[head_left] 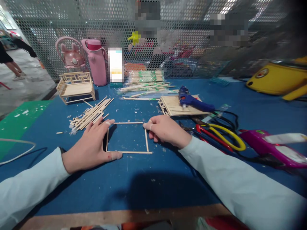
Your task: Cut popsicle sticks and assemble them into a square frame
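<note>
A rectangular frame of thin wooden sticks [136, 152] lies flat on the blue tabletop. My left hand [92, 143] spans its left side, with the thumb on the near left corner and the index finger on the far left corner. These fingers steady the frame from both ends. At the far right corner, my right hand [163, 127] pinches the frame between thumb and fingers, the other fingers curled under. Just beyond my left hand is a pile of loose wooden sticks [94, 113]. Finger coverings show on some fingertips.
A miniature stick bench [76, 88] stands at the back left near a pink bottle [97, 65]. A blue glue gun [194, 102] rests on a slatted stick panel [171, 107]. Yellow-and-red-handled pliers [227, 137], cables and a purple tool [273, 148] lie right. Bundled sticks [146, 76] sit behind.
</note>
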Demonstrator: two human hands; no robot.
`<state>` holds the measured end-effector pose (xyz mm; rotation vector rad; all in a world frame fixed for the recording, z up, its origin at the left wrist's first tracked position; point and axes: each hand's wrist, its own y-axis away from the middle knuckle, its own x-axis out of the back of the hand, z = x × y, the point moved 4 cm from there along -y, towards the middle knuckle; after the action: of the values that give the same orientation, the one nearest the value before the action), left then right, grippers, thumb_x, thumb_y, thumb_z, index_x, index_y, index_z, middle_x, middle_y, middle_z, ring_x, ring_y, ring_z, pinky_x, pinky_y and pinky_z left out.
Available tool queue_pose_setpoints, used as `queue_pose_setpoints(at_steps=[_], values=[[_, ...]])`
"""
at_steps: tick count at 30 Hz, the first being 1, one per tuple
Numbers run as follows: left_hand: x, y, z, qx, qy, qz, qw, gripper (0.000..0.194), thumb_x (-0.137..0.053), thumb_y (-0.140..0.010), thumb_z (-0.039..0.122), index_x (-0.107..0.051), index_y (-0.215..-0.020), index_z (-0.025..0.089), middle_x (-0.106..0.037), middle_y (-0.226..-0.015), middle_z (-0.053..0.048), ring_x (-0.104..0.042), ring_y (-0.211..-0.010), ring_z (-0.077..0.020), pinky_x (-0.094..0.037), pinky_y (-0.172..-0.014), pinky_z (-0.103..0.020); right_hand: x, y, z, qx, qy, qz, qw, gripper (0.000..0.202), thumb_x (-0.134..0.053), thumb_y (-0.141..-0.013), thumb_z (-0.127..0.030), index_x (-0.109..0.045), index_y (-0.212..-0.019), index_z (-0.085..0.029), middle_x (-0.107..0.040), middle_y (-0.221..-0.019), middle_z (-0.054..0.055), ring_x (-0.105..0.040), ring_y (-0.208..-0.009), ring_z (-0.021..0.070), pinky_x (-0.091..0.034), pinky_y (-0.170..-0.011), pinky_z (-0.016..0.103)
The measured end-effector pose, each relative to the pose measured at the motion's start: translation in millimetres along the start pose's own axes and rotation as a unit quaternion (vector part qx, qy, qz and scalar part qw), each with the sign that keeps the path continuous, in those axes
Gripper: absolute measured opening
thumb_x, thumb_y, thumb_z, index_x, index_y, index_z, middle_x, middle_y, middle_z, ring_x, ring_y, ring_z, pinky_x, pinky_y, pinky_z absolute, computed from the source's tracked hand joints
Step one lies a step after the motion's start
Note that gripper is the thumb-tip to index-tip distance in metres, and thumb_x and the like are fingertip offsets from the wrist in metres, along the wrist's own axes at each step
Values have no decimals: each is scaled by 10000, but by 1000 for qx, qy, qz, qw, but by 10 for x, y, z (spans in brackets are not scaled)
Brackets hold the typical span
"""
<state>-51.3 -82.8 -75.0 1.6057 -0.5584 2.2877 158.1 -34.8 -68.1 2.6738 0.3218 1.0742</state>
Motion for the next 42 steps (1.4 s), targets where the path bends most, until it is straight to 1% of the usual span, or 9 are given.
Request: queue_pose_setpoints(at_steps=[9, 15, 18, 21, 24, 27, 30, 32, 42], values=[[-11, -2, 1, -5, -4, 0, 1000, 880, -534, -665, 661, -312, -1347, 151, -375, -1376, -160, -222, -1313, -366, -242, -1029, -540, 7, -55, -8, 58, 130, 31, 989, 355, -510, -774, -360, -477, -467, -183, -500, -359, -18, -446, -317, 72, -340, -398, 203], [-4, 3, 17, 5, 6, 1, 1000, 869, -550, -665, 644, -316, -1348, 162, -376, -1377, -158, -215, -1316, -373, -226, -1029, -568, 73, -11, 29, 61, 52, 5, 997, 349, -439, -816, -454, -436, -586, -192, -541, -457, -24, -425, -322, 61, -318, -378, 197], [-2, 11, 27, 11, 9, 3, 1000, 860, -560, -668, 630, -311, -1352, 171, -371, -1380, -155, -218, -1315, -372, -236, -1026, -568, 167, 82, 54, 123, 22, 4, 992, 259, -505, -778, -445, -470, -728, -194, -502, -506, -57, -422, -397, 66, -334, -420, 194], [-6, 16, 23, 8, 8, 0, 1000, 849, -561, -676, 619, -304, -1354, 177, -373, -1378, -151, -215, -1317, -369, -235, -1028, -565, 185, 178, 55, 205, 100, -24, 973, 335, -685, -621, -386, -519, -838, -193, -496, -608, -56, -441, -525, 81, -373, -497, 200], [-6, 16, 15, 5, 5, -1, 1000, 857, -560, -674, 623, -294, -1356, 176, -380, -1374, -150, -210, -1317, -369, -223, -1033, -566, 184, 188, 67, 238, 165, -9, 957, 359, -673, -641, -353, -544, -936, -195, -563, -755, -4, -497, -623, 109, -420, -568, 225], [-3, 14, 28, 9, -3, -1, 1000, 872, -548, -676, 632, -267, -1367, 180, -337, -1405, -149, -183, -1328, -369, -202, -1037, -575, 193, 155, 72, 291, 186, 29, 938, 587, -660, -660, -405, -477, -1177, -194, -562, -1100, 95, -554, -937, 203, -459, -768, 310], [-2, 10, 73, 10, -13, -3, 1000, 899, -542, -673, 643, -228, -1384, 190, -284, -1437, -142, -135, -1343, -367, -170, -1042, -585, 162, 139, 112, 335, 212, 5, 918, 1018, -730, -545, -512, -244, -1381, -195, -383, -1359, 142, -400, -1216, 288, -384, -950, 393], [4, 7, 94, 9, -18, -9, 1000, 914, -533, -672, 654, -214, -1389, 184, -273, -1443, -143, -116, -1349, -364, -159, -1044, -584, 134, 146, 143, 351, 225, -16, 909, 1151, -751, -498, -537, -151, -1416, -188, -330, -1400, 157, -338, -1267, 305, -331, -1004, 421], [135, 8, -175, -11, -26, -83, 996, 1051, -544, -645, 678, -46, -1430, 188, -141, -1485, -159, -57, -1360, -355, -23, -1052, -602, 72, 149, 155, 345, 223, -37, 911, 1212, -765, -525, -478, -21, -1435, -185, -377, -1373, 166, -319, -1275, 311, -269, -1034, 464]])
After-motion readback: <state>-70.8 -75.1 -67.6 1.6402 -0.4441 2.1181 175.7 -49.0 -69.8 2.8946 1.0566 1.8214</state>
